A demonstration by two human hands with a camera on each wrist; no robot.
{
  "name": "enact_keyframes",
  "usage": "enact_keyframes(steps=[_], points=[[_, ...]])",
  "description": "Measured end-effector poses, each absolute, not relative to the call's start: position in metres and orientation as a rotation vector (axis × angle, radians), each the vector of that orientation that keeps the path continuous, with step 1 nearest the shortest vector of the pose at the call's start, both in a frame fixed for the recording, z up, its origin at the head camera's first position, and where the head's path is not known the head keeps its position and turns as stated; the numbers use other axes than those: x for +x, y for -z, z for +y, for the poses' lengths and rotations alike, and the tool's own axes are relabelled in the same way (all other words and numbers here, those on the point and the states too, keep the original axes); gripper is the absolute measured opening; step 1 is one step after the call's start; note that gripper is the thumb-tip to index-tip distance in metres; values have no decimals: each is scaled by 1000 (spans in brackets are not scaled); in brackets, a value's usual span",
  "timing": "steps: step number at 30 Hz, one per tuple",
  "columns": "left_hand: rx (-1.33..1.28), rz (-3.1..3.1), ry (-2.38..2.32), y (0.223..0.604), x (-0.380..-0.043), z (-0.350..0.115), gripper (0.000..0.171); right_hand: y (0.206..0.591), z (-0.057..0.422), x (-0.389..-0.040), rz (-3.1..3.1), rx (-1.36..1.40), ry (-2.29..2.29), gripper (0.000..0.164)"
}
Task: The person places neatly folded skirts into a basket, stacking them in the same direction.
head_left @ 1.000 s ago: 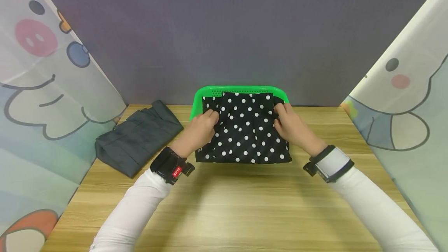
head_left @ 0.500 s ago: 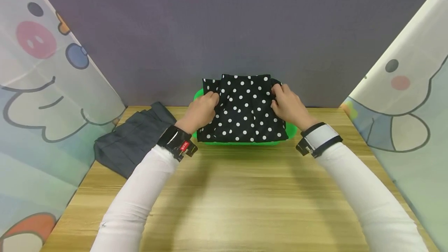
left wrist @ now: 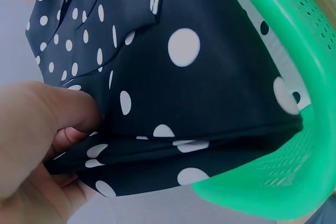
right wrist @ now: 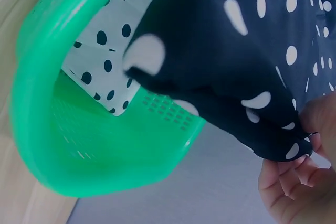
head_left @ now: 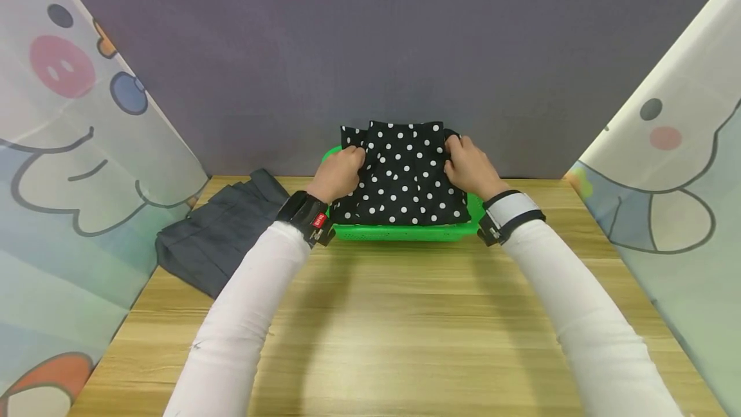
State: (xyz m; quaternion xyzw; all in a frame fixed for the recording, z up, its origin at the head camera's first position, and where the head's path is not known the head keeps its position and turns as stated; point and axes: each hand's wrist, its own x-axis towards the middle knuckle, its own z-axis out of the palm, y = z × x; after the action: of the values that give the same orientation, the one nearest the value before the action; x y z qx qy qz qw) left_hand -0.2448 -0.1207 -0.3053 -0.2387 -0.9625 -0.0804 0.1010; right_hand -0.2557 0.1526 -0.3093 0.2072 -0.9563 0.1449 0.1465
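Observation:
A folded black cloth with white polka dots (head_left: 408,176) hangs over the green plastic basket (head_left: 399,233), its lower edge just above the near rim in the head view. My left hand (head_left: 338,176) pinches the cloth's left side, thumb on top and fingers beneath in the left wrist view. On the opposite side, my right hand (head_left: 471,166) pinches a corner between thumb and fingers, clear in the right wrist view. Inside the basket lies a white cloth with black dots (right wrist: 118,17), partly hidden under the black one.
A folded dark grey cloth (head_left: 222,233) lies on the wooden table (head_left: 422,327) to the left, partly behind my left forearm. A grey wall (head_left: 393,37) rises behind the basket. Cartoon-printed panels (head_left: 666,166) flank the table.
Both hands have moved away from me with the polka-dot cloth, from nearer the table's front to over the basket. The basket's near rim now shows. The grey cloth stays put.

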Motion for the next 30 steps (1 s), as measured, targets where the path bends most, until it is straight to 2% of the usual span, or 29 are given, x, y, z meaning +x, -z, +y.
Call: enact_keyframes(steps=[15, 21, 30], points=[[-593, -3040, 232, 325, -269, -109, 10, 325, 144, -274, -2985, 389, -386, 22], [-568, -3086, 207, 334, -276, -108, 13, 330, 141, -278, -3058, 368, -339, 25], [-525, -3170, 221, 339, -281, -103, 7, 333, 137, -285, -3129, 363, -248, 30]])
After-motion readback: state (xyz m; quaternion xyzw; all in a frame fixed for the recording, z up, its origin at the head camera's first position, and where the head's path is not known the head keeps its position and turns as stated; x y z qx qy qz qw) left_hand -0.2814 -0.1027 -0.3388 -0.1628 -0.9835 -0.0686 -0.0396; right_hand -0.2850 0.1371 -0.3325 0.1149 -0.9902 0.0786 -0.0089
